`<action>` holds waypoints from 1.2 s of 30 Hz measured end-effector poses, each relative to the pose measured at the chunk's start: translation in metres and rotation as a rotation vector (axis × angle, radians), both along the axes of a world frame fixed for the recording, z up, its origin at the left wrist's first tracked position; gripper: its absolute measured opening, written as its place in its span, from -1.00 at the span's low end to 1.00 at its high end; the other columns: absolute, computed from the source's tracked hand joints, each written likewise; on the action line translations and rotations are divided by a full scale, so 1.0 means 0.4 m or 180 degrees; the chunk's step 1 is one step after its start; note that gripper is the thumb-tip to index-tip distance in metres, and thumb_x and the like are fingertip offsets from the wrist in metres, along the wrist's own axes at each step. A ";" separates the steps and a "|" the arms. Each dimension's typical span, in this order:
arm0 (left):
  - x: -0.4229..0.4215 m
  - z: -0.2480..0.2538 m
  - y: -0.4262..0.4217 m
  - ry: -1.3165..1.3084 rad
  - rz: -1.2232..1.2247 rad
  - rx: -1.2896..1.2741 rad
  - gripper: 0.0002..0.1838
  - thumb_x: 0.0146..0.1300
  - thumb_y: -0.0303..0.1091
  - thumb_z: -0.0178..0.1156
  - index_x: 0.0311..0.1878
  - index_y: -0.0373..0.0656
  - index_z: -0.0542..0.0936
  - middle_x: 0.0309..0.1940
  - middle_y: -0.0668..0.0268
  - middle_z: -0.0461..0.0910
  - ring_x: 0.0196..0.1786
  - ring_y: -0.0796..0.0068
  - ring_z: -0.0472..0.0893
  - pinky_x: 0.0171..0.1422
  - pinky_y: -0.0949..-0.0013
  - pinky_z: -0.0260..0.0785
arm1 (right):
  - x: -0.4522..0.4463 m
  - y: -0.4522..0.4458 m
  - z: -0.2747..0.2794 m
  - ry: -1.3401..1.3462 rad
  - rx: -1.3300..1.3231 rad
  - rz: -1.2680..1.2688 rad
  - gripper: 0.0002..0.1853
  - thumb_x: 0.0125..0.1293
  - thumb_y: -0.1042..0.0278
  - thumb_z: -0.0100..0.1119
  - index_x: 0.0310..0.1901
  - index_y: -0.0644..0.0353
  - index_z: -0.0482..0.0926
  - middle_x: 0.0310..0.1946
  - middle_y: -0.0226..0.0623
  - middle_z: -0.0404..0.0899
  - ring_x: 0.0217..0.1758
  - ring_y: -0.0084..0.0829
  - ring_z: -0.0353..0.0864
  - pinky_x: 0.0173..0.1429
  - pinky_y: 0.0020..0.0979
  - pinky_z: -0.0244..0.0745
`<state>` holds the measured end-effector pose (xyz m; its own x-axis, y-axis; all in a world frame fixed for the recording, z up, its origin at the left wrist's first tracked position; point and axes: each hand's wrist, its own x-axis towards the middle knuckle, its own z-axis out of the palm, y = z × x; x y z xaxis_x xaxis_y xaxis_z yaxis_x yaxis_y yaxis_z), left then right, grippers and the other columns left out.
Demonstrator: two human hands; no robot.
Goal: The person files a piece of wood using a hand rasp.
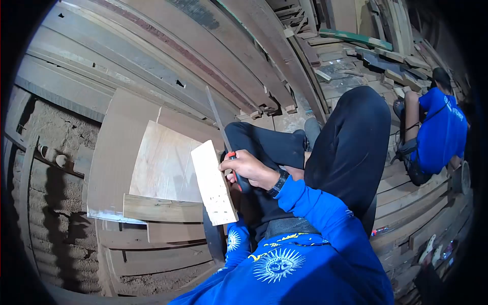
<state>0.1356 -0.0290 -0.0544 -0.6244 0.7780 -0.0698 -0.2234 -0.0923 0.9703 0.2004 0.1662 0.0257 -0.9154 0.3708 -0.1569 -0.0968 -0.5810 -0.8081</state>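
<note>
My right hand (249,169), with a dark watch on its wrist, is closed around the red-and-black handle of a long, narrow metal tool (219,117). Its tapering blade points up and away; whether it is a file or a saw I cannot tell. Just left of this hand is a short, pale wooden board (213,185), tilted, with small dark marks near its lower end. My left sleeve (236,241) runs up behind the board's lower end. The board hides my left hand, so its fingers and grip do not show.
Long planks (152,56) lie stacked ahead. Plywood sheets (168,162) lie to the left, with a wooden strip (162,208) across their near edge. My bent legs (351,137) are at the right. Another person in blue (439,127) crouches farther right, near scattered wood offcuts (386,61).
</note>
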 end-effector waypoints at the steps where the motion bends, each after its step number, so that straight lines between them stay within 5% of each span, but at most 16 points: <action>1: -0.003 0.000 0.003 0.0001 0.0003 0.0002 -0.48 0.45 -0.39 0.20 0.43 -0.26 0.41 0.32 0.17 0.52 0.33 0.42 0.48 0.35 0.34 0.39 | 0.004 -0.002 0.007 0.0015 0.0013 -0.0033 -0.86 0.24 0.42 0.31 -0.32 0.33 0.60 -0.50 -0.35 0.56 -0.57 -0.58 0.51 -0.50 -0.49 0.41; 13: -0.052 -0.014 0.054 -0.0092 -0.0056 0.0062 -0.48 0.46 -0.40 0.19 0.43 -0.26 0.41 0.33 0.17 0.51 0.33 0.43 0.47 0.36 0.35 0.39 | 0.025 0.008 0.035 0.0123 0.0012 -0.0103 -0.88 0.28 0.46 0.29 -0.32 0.34 0.61 -0.49 -0.35 0.55 -0.58 -0.59 0.46 -0.47 -0.50 0.41; 17: -0.119 -0.005 0.056 -0.0030 -0.0259 -0.0068 -0.49 0.46 -0.40 0.19 0.43 -0.25 0.41 0.33 0.18 0.51 0.33 0.43 0.47 0.36 0.35 0.39 | 0.050 0.040 0.062 0.0122 -0.0066 -0.0154 -0.83 0.31 0.39 0.32 -0.40 0.14 0.52 -0.49 -0.44 0.50 -0.53 -0.61 0.50 -0.46 -0.52 0.43; 20: -0.212 0.088 0.010 0.0712 -0.1146 -0.1141 -0.49 0.46 -0.40 0.18 0.43 -0.25 0.41 0.33 0.18 0.51 0.33 0.44 0.47 0.36 0.35 0.38 | 0.081 0.067 0.088 0.0298 -0.0038 -0.0263 -0.80 0.30 0.36 0.34 -0.41 0.10 0.50 -0.51 -0.48 0.48 -0.51 -0.60 0.51 -0.44 -0.51 0.43; 21: -0.187 0.232 0.007 0.1779 -0.1546 -0.1872 -0.61 0.47 -0.36 0.18 0.28 -0.30 0.56 0.12 0.17 0.67 0.19 0.47 0.56 0.29 0.36 0.43 | 0.087 0.078 0.089 0.0343 -0.0012 -0.0373 -0.81 0.27 0.39 0.35 -0.43 0.12 0.51 -0.51 -0.42 0.50 -0.51 -0.57 0.53 -0.43 -0.48 0.48; 22: -0.261 0.203 -0.011 0.1998 -0.1288 -0.2162 -0.68 0.47 -0.34 0.18 0.17 -0.33 0.63 -0.02 0.17 0.73 0.07 0.45 0.63 0.25 0.34 0.45 | 0.095 0.087 0.093 0.0333 0.0034 -0.0463 -0.80 0.27 0.37 0.35 -0.44 0.11 0.51 -0.52 -0.44 0.49 -0.52 -0.57 0.52 -0.43 -0.47 0.49; 25: -0.194 0.420 -0.018 0.2105 0.0344 -0.0569 -0.63 0.54 -0.24 0.12 0.14 -0.36 0.65 0.04 0.11 0.71 0.14 0.37 0.64 0.25 0.29 0.47 | 0.107 0.116 0.085 0.0365 -0.0015 -0.0500 -0.79 0.33 0.38 0.33 -0.43 0.09 0.50 -0.48 -0.48 0.53 -0.49 -0.62 0.55 -0.42 -0.54 0.49; 26: -0.156 0.493 -0.019 0.2387 0.0693 -0.0025 -0.55 0.56 -0.17 0.05 0.30 -0.31 0.54 0.19 0.01 0.62 0.29 0.20 0.57 0.39 0.15 0.38 | 0.108 0.119 0.087 0.0369 -0.0011 -0.0528 -0.80 0.33 0.38 0.33 -0.43 0.09 0.51 -0.47 -0.48 0.55 -0.50 -0.64 0.56 -0.42 -0.55 0.52; 28: -0.128 0.595 -0.044 0.2513 0.0337 0.2014 -0.44 0.57 -0.12 -0.03 0.46 -0.29 0.35 0.41 -0.06 0.40 0.48 0.02 0.36 0.53 0.00 0.19 | 0.098 0.126 0.066 0.0337 -0.0092 -0.0521 -0.81 0.34 0.38 0.33 -0.41 0.09 0.52 -0.45 -0.48 0.56 -0.49 -0.64 0.57 -0.40 -0.56 0.54; 30: -0.009 0.645 -0.044 0.1405 -0.0604 0.4401 -0.34 0.54 -0.06 -0.06 0.53 -0.29 0.21 0.52 -0.07 0.21 0.55 -0.06 0.21 0.61 -0.05 0.03 | 0.095 0.118 0.061 0.0168 -0.0051 -0.0531 -0.83 0.33 0.38 0.33 -0.39 0.10 0.53 -0.44 -0.46 0.58 -0.47 -0.64 0.59 -0.38 -0.57 0.56; 31: 0.004 0.656 -0.099 0.1694 -0.0648 0.4536 -0.32 0.49 -0.09 0.03 0.53 -0.28 0.20 0.49 -0.09 0.23 0.52 0.02 0.21 0.64 0.06 0.00 | 0.092 0.112 0.058 0.0077 -0.0084 -0.0524 -0.85 0.32 0.38 0.34 -0.37 0.10 0.54 -0.44 -0.45 0.57 -0.47 -0.61 0.58 -0.37 -0.54 0.55; 33: 0.141 0.762 -0.028 0.2824 0.1052 0.5050 -0.19 0.35 -0.27 0.29 0.58 -0.22 0.16 0.60 0.09 0.13 0.61 0.30 0.19 0.64 0.03 -0.02 | 0.077 0.119 0.037 0.0115 -0.0077 -0.0468 -0.87 0.31 0.40 0.34 -0.34 0.09 0.54 -0.44 -0.44 0.56 -0.46 -0.57 0.59 -0.36 -0.51 0.54; 34: 0.145 0.772 -0.042 0.3436 0.1606 0.5153 -0.32 0.51 -0.16 0.10 0.58 -0.19 0.17 0.60 0.16 0.16 0.60 0.42 0.19 0.64 0.07 -0.01 | 0.079 0.108 0.052 -0.0077 0.0078 -0.0508 -0.86 0.31 0.42 0.33 -0.35 0.09 0.53 -0.44 -0.44 0.56 -0.46 -0.57 0.59 -0.36 -0.52 0.54; 36: 0.162 0.763 -0.065 0.2939 0.0988 0.4699 -0.36 0.54 -0.13 0.05 0.56 -0.18 0.21 0.58 0.19 0.19 0.60 0.47 0.19 0.65 0.12 -0.03 | 0.068 0.099 0.053 -0.0298 -0.0092 -0.0620 -0.86 0.31 0.42 0.33 -0.35 0.09 0.54 -0.44 -0.43 0.57 -0.47 -0.57 0.60 -0.37 -0.54 0.53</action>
